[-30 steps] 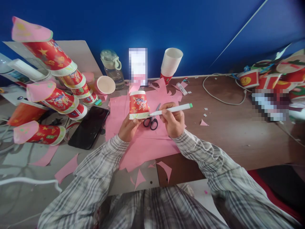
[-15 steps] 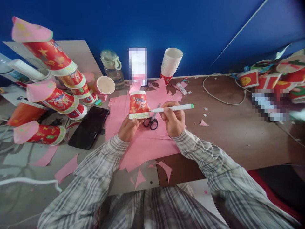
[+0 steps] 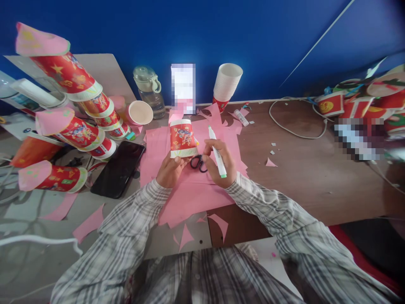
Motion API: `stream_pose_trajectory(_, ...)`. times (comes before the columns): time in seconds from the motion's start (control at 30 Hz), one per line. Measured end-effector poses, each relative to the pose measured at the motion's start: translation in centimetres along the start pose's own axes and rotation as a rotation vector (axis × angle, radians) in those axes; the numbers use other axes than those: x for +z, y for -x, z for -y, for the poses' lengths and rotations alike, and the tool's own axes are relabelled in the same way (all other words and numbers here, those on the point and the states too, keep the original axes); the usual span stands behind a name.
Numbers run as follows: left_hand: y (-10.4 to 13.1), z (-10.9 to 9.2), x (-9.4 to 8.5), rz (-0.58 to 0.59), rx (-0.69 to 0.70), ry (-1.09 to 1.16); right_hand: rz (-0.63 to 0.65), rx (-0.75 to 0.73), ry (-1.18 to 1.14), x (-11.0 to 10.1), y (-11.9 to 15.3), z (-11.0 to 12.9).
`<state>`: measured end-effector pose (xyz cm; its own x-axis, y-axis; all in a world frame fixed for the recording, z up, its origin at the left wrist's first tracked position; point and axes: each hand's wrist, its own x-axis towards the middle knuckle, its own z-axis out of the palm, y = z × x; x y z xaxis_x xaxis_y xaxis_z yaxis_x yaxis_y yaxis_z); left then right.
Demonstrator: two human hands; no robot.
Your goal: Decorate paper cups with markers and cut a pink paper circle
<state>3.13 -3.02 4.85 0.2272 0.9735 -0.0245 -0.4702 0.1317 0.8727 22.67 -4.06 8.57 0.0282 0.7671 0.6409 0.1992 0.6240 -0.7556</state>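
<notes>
On my far left, the cup tower [image 3: 65,74] looks tilted, though the wide lens may be exaggerating that; a stray elbow or sleeve could tip it towards the phone [image 3: 118,169] lying near it. The open cup [image 3: 141,113] beside the bottle [image 3: 148,95] is light enough to roll if brushed.

Near the middle, my left hand [image 3: 170,172] grips the red cup [image 3: 182,139] by its lower edge, thumb against the rim and fingers curled beneath, above the pink paper [image 3: 190,198]. That low hold leaves the narrow end unsupported, so a hard push high up could twist it, and too much squeeze would dent the wall.

The scissors [image 3: 199,164] lie between both hands, near the right fingers; I'd worry about a knuckle catching the loops and dragging the paper along. My right hand [image 3: 227,165] has its fingers curled around the pen [image 3: 219,158], apart from the red cup. I can't tell whether its tip is bare; if it is, a careless turn could mark skin, sleeve or paper
</notes>
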Motion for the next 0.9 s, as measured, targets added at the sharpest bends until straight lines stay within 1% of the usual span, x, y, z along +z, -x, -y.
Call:
stream_pose_trajectory(0.07, 0.1, -0.1, 0.3, 0.021, 0.017, 0.005, 0.011, -0.099, 0.056, 0.2, 0.3, -0.7)
stream_pose_trajectory(0.17, 0.2, -0.5, 1.0, 0.104, 0.073, 0.009, 0.029, -0.252, 0.117, 0.4, 0.6, -1.7)
stream_pose_trajectory(0.27, 0.1, -0.5, 1.5, 0.162, 0.130, -0.018, 0.057, -0.335, 0.199, 0.3, 0.6, -2.1)
stream_pose_trajectory(0.4, 0.1, 0.0, 1.2, 0.154, 0.167, -0.047, 0.024, -0.387, 0.258, 0.2, 0.5, -2.2)
stream_pose_trajectory(0.5, 0.1, 0.3, 0.6, 0.143, 0.140, -0.040, 0.003, -0.422, 0.272, 0.2, 0.7, -2.5)
stream_pose_trajectory(0.57, 0.0, 0.3, 0.2, 0.121, 0.119, -0.023, 0.005, -0.415, 0.292, 0.1, 0.9, -3.0)
stream_pose_trajectory(0.67, -0.1, 0.4, -0.2, 0.088, 0.103, 0.009, 0.016, -0.363, 0.310, 0.1, 1.3, -3.7)
stream_pose_trajectory(0.77, -0.1, 0.4, 0.0, 0.095, 0.087, 0.017, 0.010, -0.347, 0.303, 0.1, 1.4, -4.0)
stream_pose_trajectory(0.9, 0.1, 0.3, 0.7, 0.062, 0.100, 0.024, 0.000, -0.418, 0.334, 0.2, 1.1, -3.8)
